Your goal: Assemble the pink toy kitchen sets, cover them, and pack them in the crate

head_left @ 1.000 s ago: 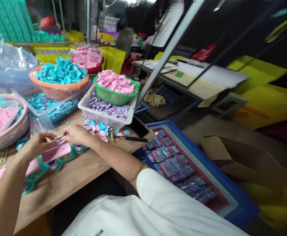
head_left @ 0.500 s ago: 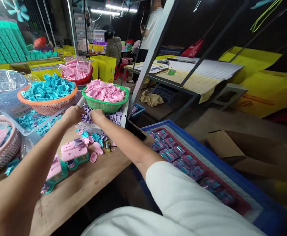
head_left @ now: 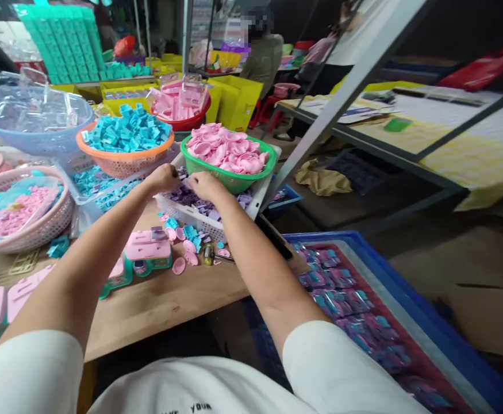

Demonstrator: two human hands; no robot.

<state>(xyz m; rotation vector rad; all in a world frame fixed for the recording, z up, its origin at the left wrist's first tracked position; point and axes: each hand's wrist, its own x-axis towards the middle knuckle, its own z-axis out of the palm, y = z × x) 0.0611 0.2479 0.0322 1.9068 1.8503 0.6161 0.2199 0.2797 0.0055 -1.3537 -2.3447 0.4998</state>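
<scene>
Both hands are over a white basket (head_left: 191,217) of small purple parts (head_left: 182,192). My left hand (head_left: 165,177) is closed at the basket's left side; what its fingers hold is too small to name. Close to its right, my right hand (head_left: 203,187) is also closed, its fingertips hidden among or just above the parts. A green basket (head_left: 234,179) heaped with pink oval pieces (head_left: 227,150) rests on the white basket behind my right hand. Pink and teal toy pieces (head_left: 148,247) lie on the wooden table in front.
An orange basket (head_left: 124,163) of blue parts and a blue basin (head_left: 31,129) of clear pieces stand left. A slanted metal post (head_left: 320,126) rises at the right. Below it lies a blue tray (head_left: 389,287) of packed toys. A person (head_left: 264,60) sits farther back.
The view has turned left, so things appear farther right. Both hands remain at the purple parts, with my left hand now nearer my right.
</scene>
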